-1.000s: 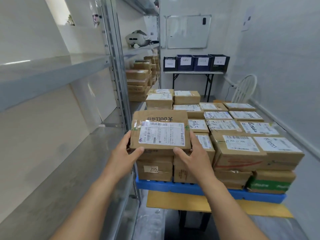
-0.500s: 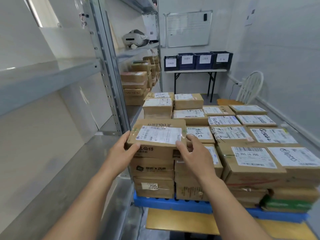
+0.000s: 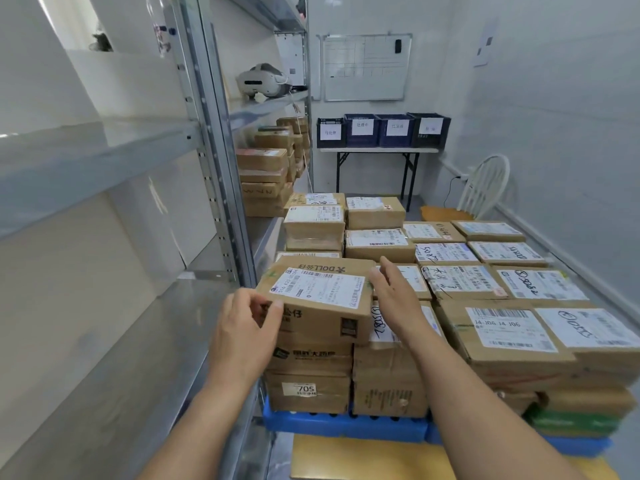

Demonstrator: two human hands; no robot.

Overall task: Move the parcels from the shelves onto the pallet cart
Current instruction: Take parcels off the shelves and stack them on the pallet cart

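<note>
Metal shelving (image 3: 214,168) on the left, cropped. Blue pallet cart (image 3: 346,424) mostly buried under stacked parcels (image 3: 502,327), right end cut off. DOLL-printed parcel (image 3: 318,299) tops the near-left stack. Left hand (image 3: 242,327) pinches its near corner. Right hand (image 3: 394,296) lies flat against its right edge, thumb hidden.

Lowered parcel (image 3: 318,296) from the raised hold at centre frame (1.0 s ago, label tipped toward the camera) onto the stack (image 3: 308,375) at lower centre. Now resting there, top face nearly level, lying slightly askew to the box beneath. Shifted left hand (image 3: 242,327) from the parcel's left side to its near-left corner; pinching that corner. Eased right hand (image 3: 394,299) off the near edge; fingers now straight, laid along the parcel's right edge.
</note>
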